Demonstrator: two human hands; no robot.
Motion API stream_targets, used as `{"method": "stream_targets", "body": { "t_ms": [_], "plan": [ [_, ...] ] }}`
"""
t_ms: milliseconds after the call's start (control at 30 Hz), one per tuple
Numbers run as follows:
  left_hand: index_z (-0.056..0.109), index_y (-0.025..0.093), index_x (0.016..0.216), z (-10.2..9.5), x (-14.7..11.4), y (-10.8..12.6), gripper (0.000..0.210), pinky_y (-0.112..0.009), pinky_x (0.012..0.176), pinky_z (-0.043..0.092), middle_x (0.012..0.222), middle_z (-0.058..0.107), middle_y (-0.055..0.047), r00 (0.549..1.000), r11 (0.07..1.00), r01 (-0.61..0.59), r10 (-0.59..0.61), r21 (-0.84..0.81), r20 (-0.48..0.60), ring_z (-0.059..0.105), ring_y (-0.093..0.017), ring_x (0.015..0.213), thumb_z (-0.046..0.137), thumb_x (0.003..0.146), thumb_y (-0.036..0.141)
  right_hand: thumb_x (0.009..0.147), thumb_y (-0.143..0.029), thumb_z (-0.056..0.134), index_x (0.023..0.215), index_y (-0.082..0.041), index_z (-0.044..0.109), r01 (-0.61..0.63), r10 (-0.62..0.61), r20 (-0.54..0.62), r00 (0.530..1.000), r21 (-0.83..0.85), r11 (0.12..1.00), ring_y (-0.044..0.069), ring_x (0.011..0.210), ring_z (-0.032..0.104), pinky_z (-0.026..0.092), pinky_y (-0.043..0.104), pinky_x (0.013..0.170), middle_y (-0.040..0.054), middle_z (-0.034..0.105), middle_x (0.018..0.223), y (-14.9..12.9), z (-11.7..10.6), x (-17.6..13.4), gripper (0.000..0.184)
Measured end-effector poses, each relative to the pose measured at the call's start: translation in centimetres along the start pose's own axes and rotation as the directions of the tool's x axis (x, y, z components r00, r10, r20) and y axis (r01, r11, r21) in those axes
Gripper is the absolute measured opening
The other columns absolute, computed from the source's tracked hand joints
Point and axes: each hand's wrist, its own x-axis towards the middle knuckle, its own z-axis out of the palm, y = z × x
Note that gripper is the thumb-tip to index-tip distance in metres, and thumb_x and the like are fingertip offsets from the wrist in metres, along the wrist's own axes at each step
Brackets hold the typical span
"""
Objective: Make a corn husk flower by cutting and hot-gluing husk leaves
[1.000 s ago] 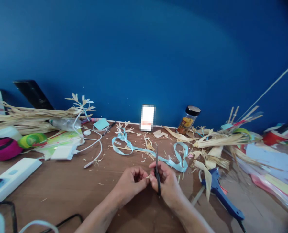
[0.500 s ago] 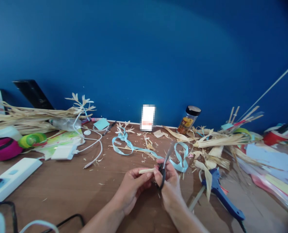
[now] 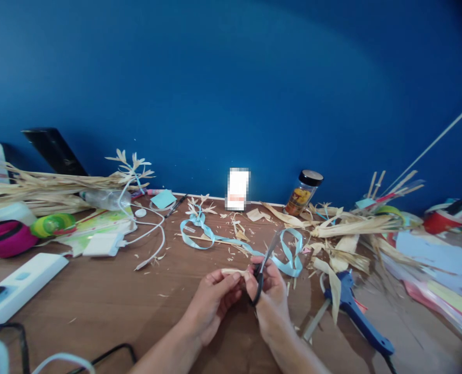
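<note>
Between my two hands is a short pale strip of dried husk [image 3: 233, 271], level above the table. My left hand [image 3: 214, 298] pinches it between thumb and fingers at its left part. My right hand [image 3: 272, 291] holds black-handled scissors [image 3: 259, 291], blades pointing up and away, while its thumb and fingertip meet the strip's right end. Just beyond my hands lies a light blue ribbon [image 3: 234, 242], looped at both ends, with a small husk flower [image 3: 200, 205] at its left loop.
Right of my hands lies a blue glue gun [image 3: 351, 301] among dried husks [image 3: 355, 226]. A black-lidded jar [image 3: 303, 193] stands by the blue wall. At left are a white power strip [image 3: 24, 285], a white charger [image 3: 103, 244] with cable and a pink pouch [image 3: 7, 239]. Scraps litter the table.
My hands stay in nearly the same place. The left fingers have shifted slightly on the husk strip, and the scissors have tilted a little.
</note>
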Motion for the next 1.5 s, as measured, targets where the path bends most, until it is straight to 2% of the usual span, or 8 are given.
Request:
{"method": "stream_targets", "body": {
  "t_ms": [200, 400, 467, 600, 700, 800, 1100, 1500],
  "plan": [
    [0.069, 0.012, 0.072, 0.2, -0.1, 0.3, 0.01, -0.013, 0.057, 0.046, 0.066, 0.064, 0.0, 0.999, 0.998, -0.035, 0.035, 0.048, -0.007, 0.056, -0.006, 0.059, 0.07, 0.068, 0.021, 0.064, -0.019, 0.071, 0.096, -0.021, 0.052, -0.026, 0.027, 0.032, 0.999, -0.035, 0.999, 0.01, 0.065, 0.054, 0.044, 0.02, 0.061, -0.0021, 0.058, 0.074, 0.0, 0.1, 0.0, 0.037],
    [0.066, 0.014, 0.065, -0.5, 0.1, 2.4, 0.01, -0.015, 0.056, 0.049, 0.062, 0.062, 0.002, 0.992, 0.998, 0.012, -0.004, 0.065, -0.128, 0.056, -0.005, 0.054, 0.074, 0.063, 0.019, 0.068, -0.033, 0.07, 0.098, -0.019, 0.054, -0.123, 0.146, 0.176, 0.973, -0.136, 0.983, 0.01, 0.059, 0.048, 0.038, 0.02, 0.052, -0.003, 0.053, 0.067, -1.2, -0.4, 0.3, 0.037],
    [0.066, 0.014, 0.065, -1.0, 0.1, 3.5, 0.009, -0.016, 0.057, 0.05, 0.064, 0.063, 0.001, 0.99, 0.997, -0.004, 0.015, 0.081, -0.138, 0.057, -0.005, 0.055, 0.073, 0.064, 0.018, 0.071, -0.04, 0.066, 0.098, -0.018, 0.054, -0.162, 0.217, 0.276, 0.936, -0.207, 0.965, 0.01, 0.057, 0.046, 0.035, 0.02, 0.05, -0.0032, 0.053, 0.064, -1.7, -0.8, 0.4, 0.037],
    [0.067, 0.011, 0.07, -1.7, 0.0, 5.3, 0.006, -0.014, 0.052, 0.05, 0.066, 0.064, 0.0, 0.99, 0.992, -0.03, 0.047, 0.124, -0.136, 0.057, -0.005, 0.053, 0.07, 0.068, 0.017, 0.075, -0.046, 0.06, 0.094, -0.016, 0.055, -0.196, 0.325, 0.452, 0.831, -0.309, 0.931, 0.009, 0.055, 0.045, 0.036, 0.021, 0.051, -0.003, 0.053, 0.062, -2.2, -1.3, 0.3, 0.036],
    [0.067, 0.011, 0.07, -2.1, 0.0, 5.8, 0.004, -0.013, 0.05, 0.049, 0.065, 0.065, -0.001, 0.99, 0.991, -0.037, 0.053, 0.126, -0.13, 0.056, -0.005, 0.051, 0.068, 0.069, 0.014, 0.072, -0.046, 0.062, 0.091, -0.015, 0.056, -0.237, 0.408, 0.519, 0.752, -0.365, 0.901, 0.008, 0.053, 0.045, 0.035, 0.02, 0.05, -0.0029, 0.053, 0.061, -2.3, -1.3, 0.1, 0.037],
    [0.066, 0.011, 0.069, -2.5, 0.2, 5.7, 0.002, -0.013, 0.05, 0.048, 0.065, 0.066, -0.001, 0.99, 0.99, -0.034, 0.051, 0.134, -0.128, 0.056, -0.005, 0.051, 0.067, 0.069, 0.013, 0.07, -0.047, 0.063, 0.089, -0.014, 0.056, -0.268, 0.451, 0.543, 0.708, -0.384, 0.884, 0.008, 0.051, 0.045, 0.036, 0.02, 0.049, -0.0034, 0.053, 0.059, -2.3, -1.1, -0.1, 0.038],
    [0.067, 0.011, 0.069, -2.5, 0.5, 5.4, 0.005, -0.015, 0.052, 0.049, 0.065, 0.066, -0.003, 0.993, 0.979, -0.007, 0.031, 0.204, -0.117, 0.057, -0.007, 0.054, 0.069, 0.066, 0.015, 0.071, -0.045, 0.063, 0.091, -0.015, 0.056, -0.276, 0.463, 0.579, 0.671, -0.384, 0.881, 0.008, 0.053, 0.048, 0.038, 0.02, 0.05, -0.0031, 0.052, 0.062, -2.1, -1.4, 0.1, 0.037],
    [0.068, 0.011, 0.064, -2.4, 0.3, 5.6, 0.007, -0.015, 0.049, 0.044, 0.06, 0.062, -0.001, 0.998, 0.96, 0.054, -0.039, 0.274, -0.058, 0.052, -0.005, 0.049, 0.071, 0.063, 0.016, 0.069, -0.048, 0.064, 0.087, -0.014, 0.059, -0.289, 0.486, 0.556, 0.674, -0.407, 0.867, 0.008, 0.048, 0.047, 0.039, 0.018, 0.046, -0.0032, 0.054, 0.057, -2.6, -1.3, 0.2, 0.039]
  ]
}}
